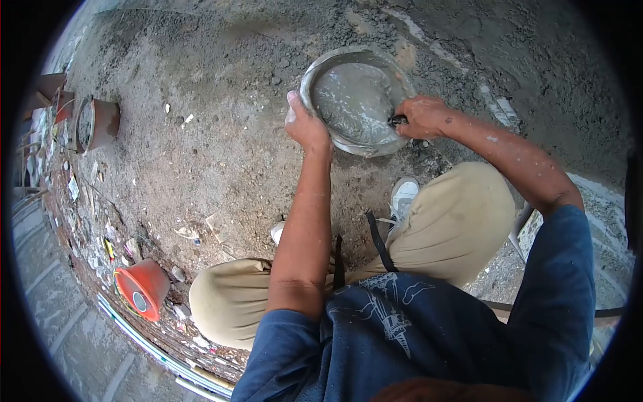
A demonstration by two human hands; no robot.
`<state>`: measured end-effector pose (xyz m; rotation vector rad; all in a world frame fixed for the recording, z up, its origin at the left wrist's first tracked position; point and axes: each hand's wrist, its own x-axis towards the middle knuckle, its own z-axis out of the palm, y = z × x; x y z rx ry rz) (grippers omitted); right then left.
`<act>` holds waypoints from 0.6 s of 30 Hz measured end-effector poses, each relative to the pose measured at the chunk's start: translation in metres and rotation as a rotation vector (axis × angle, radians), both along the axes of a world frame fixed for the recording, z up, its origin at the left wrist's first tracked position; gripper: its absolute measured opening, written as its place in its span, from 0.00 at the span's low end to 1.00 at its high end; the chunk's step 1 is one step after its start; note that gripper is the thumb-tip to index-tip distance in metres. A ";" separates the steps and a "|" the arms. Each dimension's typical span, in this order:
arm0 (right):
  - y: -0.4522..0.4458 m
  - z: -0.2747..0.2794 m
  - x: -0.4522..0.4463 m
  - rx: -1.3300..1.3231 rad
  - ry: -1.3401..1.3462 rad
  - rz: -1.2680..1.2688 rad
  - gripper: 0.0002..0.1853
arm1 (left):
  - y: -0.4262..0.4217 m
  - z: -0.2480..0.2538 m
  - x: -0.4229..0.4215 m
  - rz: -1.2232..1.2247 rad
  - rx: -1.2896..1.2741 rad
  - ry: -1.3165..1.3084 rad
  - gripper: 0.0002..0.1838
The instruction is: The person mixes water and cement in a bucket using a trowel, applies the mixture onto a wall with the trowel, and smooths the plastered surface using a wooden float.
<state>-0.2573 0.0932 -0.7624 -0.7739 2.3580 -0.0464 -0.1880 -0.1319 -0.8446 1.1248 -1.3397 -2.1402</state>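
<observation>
A round basin with a mortar-smeared rim rests on the ground in front of me. Wet grey mortar lies inside it, with a shiny, watery surface. My left hand grips the basin's near left rim, thumb up on the outside and most of its fingers hidden. At the right side of the basin, my right hand is closed around the dark handle of a tool. The working end of this tool cannot be made out against the mortar.
Wet mortar covers the ground at the upper right. A bucket stands at the far left, and an orange bucket lies tilted among rubble at lower left. Long pale pipes run beside it. My shoe is close below the basin.
</observation>
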 end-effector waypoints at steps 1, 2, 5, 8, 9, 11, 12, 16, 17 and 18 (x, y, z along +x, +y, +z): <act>-0.011 0.001 -0.003 0.032 -0.200 -0.122 0.26 | -0.003 0.001 0.001 -0.017 -0.011 -0.006 0.30; -0.024 0.011 -0.002 0.060 -0.402 -0.244 0.28 | -0.004 0.000 0.000 -0.008 -0.024 -0.003 0.30; -0.016 0.033 -0.005 -0.081 -0.703 -0.443 0.29 | -0.007 -0.007 0.001 0.009 -0.029 -0.002 0.30; -0.012 0.073 -0.018 -0.069 -0.522 -0.305 0.22 | -0.008 -0.009 0.001 -0.007 0.006 0.003 0.30; -0.012 0.083 -0.021 -0.103 -0.344 -0.195 0.21 | -0.007 -0.008 0.000 0.006 0.007 0.008 0.30; -0.017 0.084 -0.020 -0.090 -0.082 -0.037 0.19 | -0.005 -0.007 -0.001 0.011 0.012 0.024 0.30; -0.028 0.073 -0.017 -0.043 0.003 0.016 0.18 | -0.005 -0.008 -0.002 0.009 0.016 0.037 0.30; -0.054 0.041 0.001 0.087 0.147 0.300 0.16 | -0.008 -0.003 0.000 0.022 0.059 0.026 0.30; -0.049 0.049 0.001 0.086 0.157 0.367 0.17 | -0.010 -0.002 -0.002 0.023 0.047 0.036 0.30; -0.044 0.058 0.002 0.087 0.154 0.431 0.18 | -0.010 -0.002 -0.001 0.020 0.041 0.034 0.30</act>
